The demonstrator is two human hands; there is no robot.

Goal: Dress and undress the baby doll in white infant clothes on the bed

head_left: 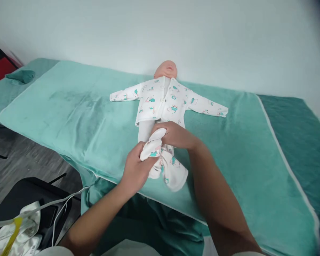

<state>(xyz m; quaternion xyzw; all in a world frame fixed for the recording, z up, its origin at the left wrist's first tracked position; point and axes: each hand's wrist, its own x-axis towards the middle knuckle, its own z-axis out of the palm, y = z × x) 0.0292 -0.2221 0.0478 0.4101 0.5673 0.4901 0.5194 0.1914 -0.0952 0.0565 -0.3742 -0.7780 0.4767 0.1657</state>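
A baby doll (166, 69) lies on its back on a teal towel (69, 113), arms spread, in a white printed jacket (162, 101). Its legs point toward me. My left hand (135, 170) grips a bunched leg of the matching white printed trousers (170, 170) near the doll's foot. My right hand (174, 135) is closed on the same bunched cloth higher up, just below the jacket hem. The doll's one leg (145, 129) shows in white beside my hands; the other is hidden under them.
The towel covers a padded teal table (296, 124) against a white wall. A folded teal cloth (20, 76) lies at the far left end. Below left stand a black chair (29, 199) and white cables (61, 206) over pale cloth.
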